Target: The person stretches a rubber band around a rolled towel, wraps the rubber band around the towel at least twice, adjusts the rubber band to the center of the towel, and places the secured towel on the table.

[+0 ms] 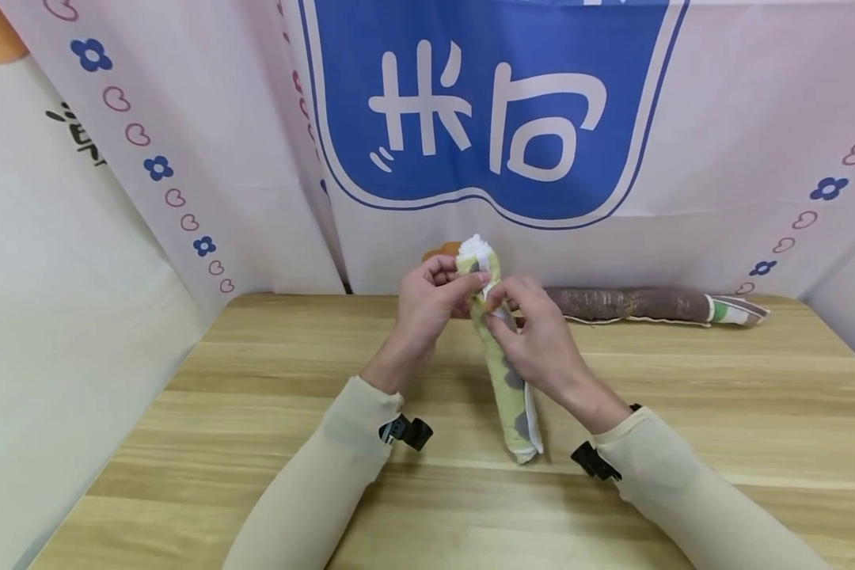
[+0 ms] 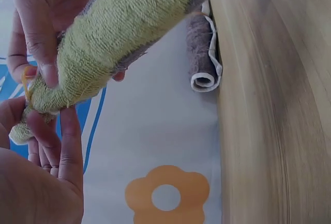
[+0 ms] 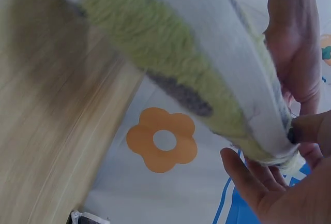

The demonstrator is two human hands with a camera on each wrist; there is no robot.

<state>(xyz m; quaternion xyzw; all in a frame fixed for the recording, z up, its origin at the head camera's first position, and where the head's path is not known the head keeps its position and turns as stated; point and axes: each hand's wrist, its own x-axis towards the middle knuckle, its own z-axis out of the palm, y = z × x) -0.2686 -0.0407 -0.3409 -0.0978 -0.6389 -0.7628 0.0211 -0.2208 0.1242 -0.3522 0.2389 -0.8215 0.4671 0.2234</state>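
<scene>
A rolled towel (image 1: 500,380), pale yellow with grey patches and a white edge, is held slanting over the table, its far end raised. My left hand (image 1: 427,299) grips the roll near that far end, thumb on top and fingers behind. Just below, my right hand (image 1: 541,336) pinches at the roll with thumb and forefinger. A thin yellow-orange rubber band (image 2: 26,87) loops around the towel's narrowed part by the fingertips in the left wrist view. The white edge strip (image 3: 217,48) runs lengthwise along the roll in the right wrist view.
A brown rolled towel (image 1: 606,305) with a white edge lies along the back of the wooden table (image 1: 256,443), to the right. Behind the table hangs a printed cloth (image 1: 727,158) with a blue sign, flowers and hearts. Small cameras sit at both wrists.
</scene>
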